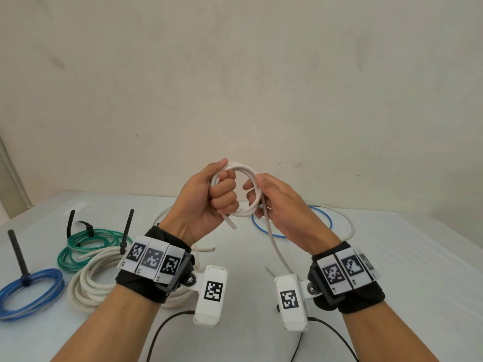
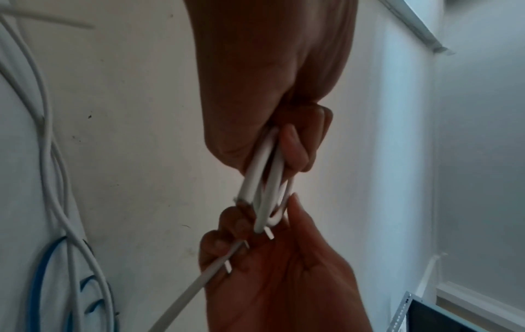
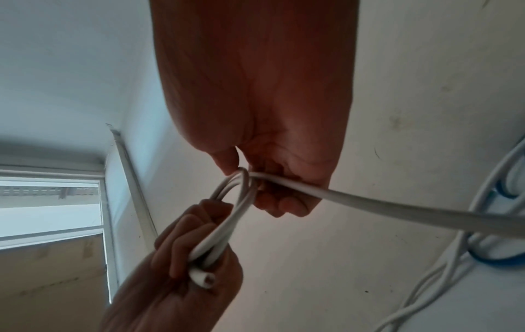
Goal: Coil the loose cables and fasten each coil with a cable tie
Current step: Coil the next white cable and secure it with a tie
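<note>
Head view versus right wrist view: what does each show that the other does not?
Head view only: three tied coils on the table, blue, green and cream, plus both wrist cameras. Right wrist view only: the white cable's cut end seen end-on, and a window. Both: the left hand gripping the white coil, the right hand holding its tail.

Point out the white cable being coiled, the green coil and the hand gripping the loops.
white cable (image 1: 244,170), head view, top arc of the loops.
green coil (image 1: 78,244), head view, its strands on the table.
left hand (image 1: 209,197), head view, curled fingers.
</note>
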### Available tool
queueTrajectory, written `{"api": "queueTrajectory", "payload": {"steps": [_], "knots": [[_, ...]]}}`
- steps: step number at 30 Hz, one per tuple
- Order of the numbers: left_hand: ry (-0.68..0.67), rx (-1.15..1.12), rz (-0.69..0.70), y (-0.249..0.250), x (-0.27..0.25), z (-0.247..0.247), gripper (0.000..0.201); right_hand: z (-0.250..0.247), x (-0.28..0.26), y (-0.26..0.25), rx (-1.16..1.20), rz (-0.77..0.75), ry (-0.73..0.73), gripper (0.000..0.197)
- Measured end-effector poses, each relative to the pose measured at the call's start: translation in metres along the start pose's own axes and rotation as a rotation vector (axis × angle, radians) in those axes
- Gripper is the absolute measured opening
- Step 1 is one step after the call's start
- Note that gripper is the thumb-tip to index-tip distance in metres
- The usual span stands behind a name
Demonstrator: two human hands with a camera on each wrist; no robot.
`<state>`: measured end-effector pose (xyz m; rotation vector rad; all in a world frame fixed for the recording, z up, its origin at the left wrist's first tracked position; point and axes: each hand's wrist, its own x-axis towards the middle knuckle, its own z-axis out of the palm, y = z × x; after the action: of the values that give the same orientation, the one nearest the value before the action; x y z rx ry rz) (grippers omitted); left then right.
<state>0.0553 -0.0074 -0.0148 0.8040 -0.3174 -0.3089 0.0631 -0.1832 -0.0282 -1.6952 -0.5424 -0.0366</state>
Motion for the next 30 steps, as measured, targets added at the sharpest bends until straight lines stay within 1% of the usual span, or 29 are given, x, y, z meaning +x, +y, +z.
{"api": "queueTrajectory", "payload": {"steps": [2,3,5,8,11,15,18,20,22,25,30], "knots": [[0.019,-0.067,0.074,0.005,0.000,-0.002,0.037,-0.002,0.001,0.002,-0.021,0.019,-0.002,0.035],[0.031,-0.097,0.118,0.008,-0.001,-0.003,0.037,-0.002,0.002,0.006,-0.054,0.028,-0.007,0.030],[0.042,-0.113,0.205,0.014,-0.002,-0.003,0.039,-0.004,0.004,0.016,-0.206,0.012,-0.006,0.021],[0.036,-0.031,0.303,0.021,-0.003,0.000,0.038,-0.005,0.006,0.031,-0.566,-0.067,0.013,0.037],[0.057,0.099,0.384,0.018,-0.002,0.005,0.037,0.000,0.007,0.035,-0.758,-0.152,0.014,0.043],[0.102,0.180,0.445,0.007,0.003,0.004,0.032,0.004,0.004,0.027,-0.865,-0.170,-0.036,0.042],[0.174,0.328,0.477,0.000,0.007,-0.006,0.026,0.009,-0.001,0.015,-0.934,-0.186,-0.057,0.041],[0.211,0.448,0.482,-0.005,0.010,-0.013,0.021,0.009,-0.002,0.010,-0.975,-0.200,-0.038,0.038],[0.232,0.526,0.477,-0.009,0.011,-0.016,0.022,0.006,-0.002,0.008,-0.975,-0.191,-0.005,0.031],[0.223,0.588,0.482,-0.010,0.011,-0.015,0.026,0.004,-0.002,0.006,-0.952,-0.174,-0.017,0.024],[0.182,0.621,0.445,-0.007,0.008,-0.017,0.025,0.007,-0.003,0.004,-1.005,-0.182,-0.011,0.024]]}}
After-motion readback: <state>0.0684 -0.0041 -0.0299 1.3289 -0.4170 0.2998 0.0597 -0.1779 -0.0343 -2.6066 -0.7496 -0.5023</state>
